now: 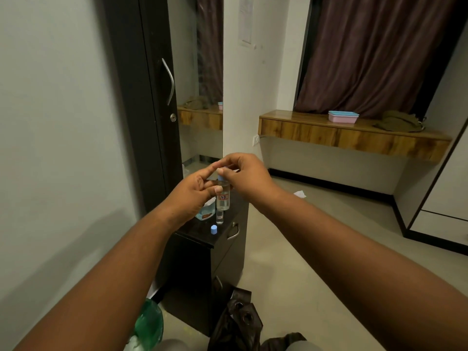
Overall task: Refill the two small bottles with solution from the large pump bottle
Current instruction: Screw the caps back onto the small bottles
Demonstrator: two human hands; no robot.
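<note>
My left hand holds a small clear bottle with a red-marked label, raised above the black cabinet top. My right hand pinches the blue cap at the bottle's neck. A second, smaller clear bottle stands uncapped on the cabinet top, and a loose blue cap lies just in front of it. The large bottle, light blue with an orange label, stands behind my left hand and is mostly hidden; its pump is out of sight.
The black cabinet has drawers with metal handles. A tall dark wardrobe door stands to the left. Dark bags and a green plastic bag lie on the floor. A wooden shelf holds a pink box.
</note>
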